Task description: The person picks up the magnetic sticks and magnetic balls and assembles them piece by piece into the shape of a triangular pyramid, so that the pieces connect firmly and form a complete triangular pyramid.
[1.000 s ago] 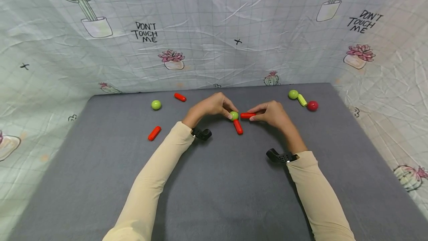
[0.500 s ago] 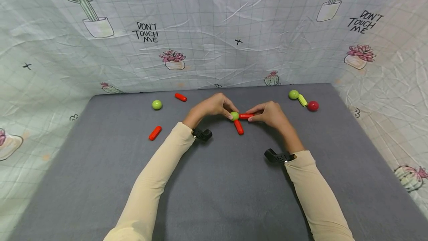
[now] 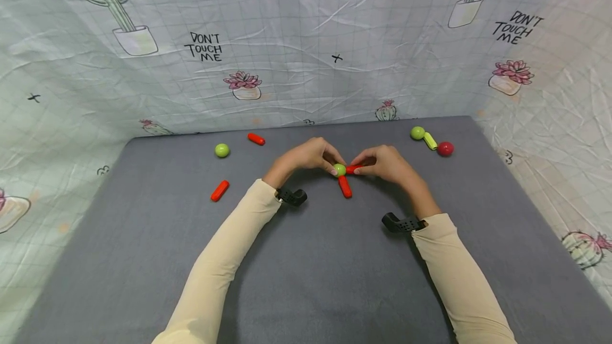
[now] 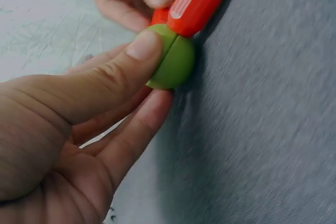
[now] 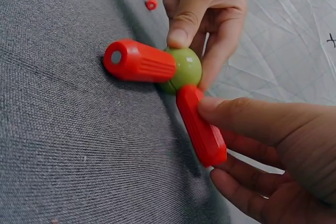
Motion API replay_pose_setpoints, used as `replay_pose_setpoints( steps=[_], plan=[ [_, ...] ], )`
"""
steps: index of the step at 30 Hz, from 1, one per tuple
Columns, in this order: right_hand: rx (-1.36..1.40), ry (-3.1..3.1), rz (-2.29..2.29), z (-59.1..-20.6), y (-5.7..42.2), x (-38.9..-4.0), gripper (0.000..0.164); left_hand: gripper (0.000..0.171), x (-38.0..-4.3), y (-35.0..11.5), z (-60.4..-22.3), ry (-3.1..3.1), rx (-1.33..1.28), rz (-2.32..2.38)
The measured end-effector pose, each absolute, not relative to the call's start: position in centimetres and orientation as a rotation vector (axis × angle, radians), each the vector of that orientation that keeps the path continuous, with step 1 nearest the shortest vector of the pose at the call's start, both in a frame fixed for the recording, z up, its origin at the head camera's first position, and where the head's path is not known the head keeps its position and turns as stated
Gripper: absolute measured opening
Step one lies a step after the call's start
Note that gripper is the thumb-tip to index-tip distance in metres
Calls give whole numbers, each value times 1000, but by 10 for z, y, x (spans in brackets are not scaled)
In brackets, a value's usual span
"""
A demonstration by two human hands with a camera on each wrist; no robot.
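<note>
My left hand [image 3: 317, 154] pinches a green ball [image 4: 178, 64] between thumb and fingers, close over the grey cloth. One red magnetic rod [image 5: 142, 61] sticks out from the ball toward the front; its free end shows a round metal spot in the right wrist view. A second red rod [image 5: 199, 124] meets the ball on its right side. My right hand [image 3: 386, 162] holds that second rod between thumb and fingers. In the left wrist view the second rod is mostly hidden behind the first one and the fingers.
Left on the grey table [image 3: 306, 280] lie a green ball [image 3: 222, 150] and two red rods, one farther back [image 3: 256, 138], another nearer [image 3: 220, 190]. At back right, a green ball [image 3: 417, 132], yellow-green rod [image 3: 430, 141] and red ball [image 3: 445, 148] form a row. Printed cloth hangs behind.
The red rod in my right hand has moved left and now meets the green ball. Both hands then shift slightly right and nearer with the joined pieces.
</note>
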State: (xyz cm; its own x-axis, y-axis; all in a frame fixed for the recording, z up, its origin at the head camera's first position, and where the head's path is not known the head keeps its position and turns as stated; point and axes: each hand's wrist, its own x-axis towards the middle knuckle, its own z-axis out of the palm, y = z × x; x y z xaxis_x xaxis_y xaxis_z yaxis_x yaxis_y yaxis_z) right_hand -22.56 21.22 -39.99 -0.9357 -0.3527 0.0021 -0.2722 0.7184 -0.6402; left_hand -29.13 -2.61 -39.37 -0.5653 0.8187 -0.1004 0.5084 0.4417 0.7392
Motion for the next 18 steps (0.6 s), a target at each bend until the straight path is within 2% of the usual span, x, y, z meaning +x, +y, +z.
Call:
replay_pose_setpoints(
  steps=[7,14,18],
  plan=[
    [-610,2734,-1061,-399,215,-225,26,28,-285,-15,-398,2318,1040,1035],
    [-569,2693,-1049,-401,218,-225,40,13,-279,-8,-399,2457,999,1034],
    [-531,2645,-1095,-403,217,-224,41,9,-277,-6,-401,2501,989,1013]
  ],
)
